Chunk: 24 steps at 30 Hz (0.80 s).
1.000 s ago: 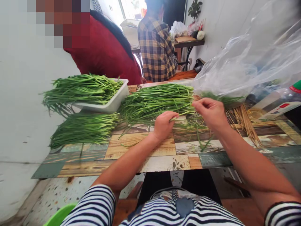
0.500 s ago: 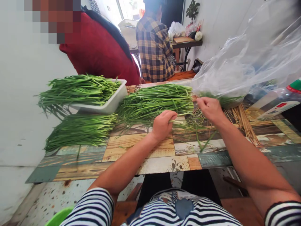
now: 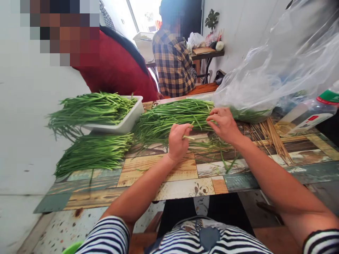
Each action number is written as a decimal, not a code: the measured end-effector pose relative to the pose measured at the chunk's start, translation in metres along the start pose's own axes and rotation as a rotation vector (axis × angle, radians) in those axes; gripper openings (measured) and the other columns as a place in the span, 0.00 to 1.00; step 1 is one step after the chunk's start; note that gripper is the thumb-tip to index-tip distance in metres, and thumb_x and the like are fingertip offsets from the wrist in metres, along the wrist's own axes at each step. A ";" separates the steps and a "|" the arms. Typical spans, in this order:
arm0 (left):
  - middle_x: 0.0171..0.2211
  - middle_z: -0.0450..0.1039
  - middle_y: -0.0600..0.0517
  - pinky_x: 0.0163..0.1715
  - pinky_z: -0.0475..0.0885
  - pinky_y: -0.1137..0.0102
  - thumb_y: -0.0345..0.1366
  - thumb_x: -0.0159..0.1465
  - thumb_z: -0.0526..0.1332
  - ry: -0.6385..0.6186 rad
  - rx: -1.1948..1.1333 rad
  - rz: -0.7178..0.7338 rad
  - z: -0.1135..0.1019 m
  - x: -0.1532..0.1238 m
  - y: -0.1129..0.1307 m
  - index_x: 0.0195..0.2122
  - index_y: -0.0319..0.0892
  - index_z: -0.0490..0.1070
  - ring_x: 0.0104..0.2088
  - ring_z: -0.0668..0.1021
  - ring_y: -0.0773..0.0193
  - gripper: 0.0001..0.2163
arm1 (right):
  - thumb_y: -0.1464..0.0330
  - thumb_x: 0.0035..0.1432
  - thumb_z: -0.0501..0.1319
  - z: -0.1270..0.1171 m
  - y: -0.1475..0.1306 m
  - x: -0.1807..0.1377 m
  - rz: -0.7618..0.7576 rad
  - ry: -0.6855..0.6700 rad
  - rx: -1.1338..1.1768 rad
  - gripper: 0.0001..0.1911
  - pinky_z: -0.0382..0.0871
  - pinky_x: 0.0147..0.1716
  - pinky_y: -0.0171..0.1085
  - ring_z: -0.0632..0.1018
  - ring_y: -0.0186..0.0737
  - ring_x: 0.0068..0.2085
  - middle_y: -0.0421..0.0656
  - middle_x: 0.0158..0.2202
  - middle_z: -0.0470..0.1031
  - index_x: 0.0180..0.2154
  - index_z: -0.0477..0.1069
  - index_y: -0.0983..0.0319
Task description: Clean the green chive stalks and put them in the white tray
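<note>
The left hand point(image 3: 178, 143) grips chive stalks point(image 3: 189, 137), the right hand point(image 3: 224, 124) stands open, and the middle heap point(image 3: 172, 114) seems unsorted, the lower-left heap point(image 3: 92, 152) finished.

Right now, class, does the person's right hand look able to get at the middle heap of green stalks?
Probably yes: the right hand is at the right end of the middle heap, and nothing seems to bar the way. The plastic bag rises further right, out of that path.
</note>
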<state>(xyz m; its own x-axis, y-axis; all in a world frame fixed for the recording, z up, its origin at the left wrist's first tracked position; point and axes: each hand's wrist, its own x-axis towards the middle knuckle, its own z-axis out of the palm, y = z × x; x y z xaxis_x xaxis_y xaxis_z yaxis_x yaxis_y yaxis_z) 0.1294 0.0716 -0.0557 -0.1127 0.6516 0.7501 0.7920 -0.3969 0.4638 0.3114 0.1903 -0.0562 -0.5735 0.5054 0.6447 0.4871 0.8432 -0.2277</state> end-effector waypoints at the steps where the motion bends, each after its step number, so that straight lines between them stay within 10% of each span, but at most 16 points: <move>1: 0.32 0.75 0.50 0.43 0.69 0.67 0.39 0.70 0.48 0.008 0.002 0.003 0.000 0.000 0.000 0.37 0.41 0.71 0.38 0.73 0.64 0.13 | 0.68 0.60 0.57 0.000 0.001 0.000 -0.005 -0.018 -0.017 0.10 0.59 0.48 0.47 0.65 0.50 0.48 0.48 0.45 0.70 0.40 0.76 0.58; 8: 0.35 0.72 0.50 0.39 0.69 0.72 0.40 0.70 0.46 -0.046 -0.039 -0.033 0.003 -0.006 -0.008 0.42 0.42 0.67 0.36 0.74 0.67 0.12 | 0.67 0.61 0.55 -0.004 -0.005 -0.001 -0.041 -0.032 -0.037 0.11 0.61 0.46 0.45 0.70 0.47 0.46 0.47 0.42 0.74 0.37 0.76 0.59; 17: 0.39 0.66 0.48 0.40 0.70 0.72 0.32 0.65 0.51 -0.304 0.065 0.120 0.002 -0.006 -0.002 0.43 0.41 0.72 0.39 0.72 0.64 0.12 | 0.66 0.57 0.59 -0.020 -0.036 -0.008 0.026 -0.230 0.500 0.10 0.69 0.34 0.34 0.78 0.37 0.34 0.42 0.35 0.80 0.40 0.76 0.59; 24: 0.41 0.69 0.47 0.42 0.70 0.72 0.31 0.65 0.53 -0.235 0.087 0.131 0.004 -0.010 -0.005 0.41 0.41 0.74 0.41 0.74 0.66 0.10 | 0.63 0.56 0.61 -0.035 -0.019 -0.007 0.119 -0.263 0.510 0.10 0.67 0.31 0.34 0.76 0.37 0.31 0.41 0.30 0.79 0.35 0.78 0.61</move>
<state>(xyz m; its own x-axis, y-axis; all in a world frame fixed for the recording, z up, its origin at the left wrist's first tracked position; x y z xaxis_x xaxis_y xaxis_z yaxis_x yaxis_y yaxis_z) 0.1287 0.0698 -0.0676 0.1285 0.7346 0.6663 0.8402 -0.4376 0.3203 0.3288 0.1644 -0.0307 -0.7101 0.5755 0.4056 0.2165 0.7266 -0.6520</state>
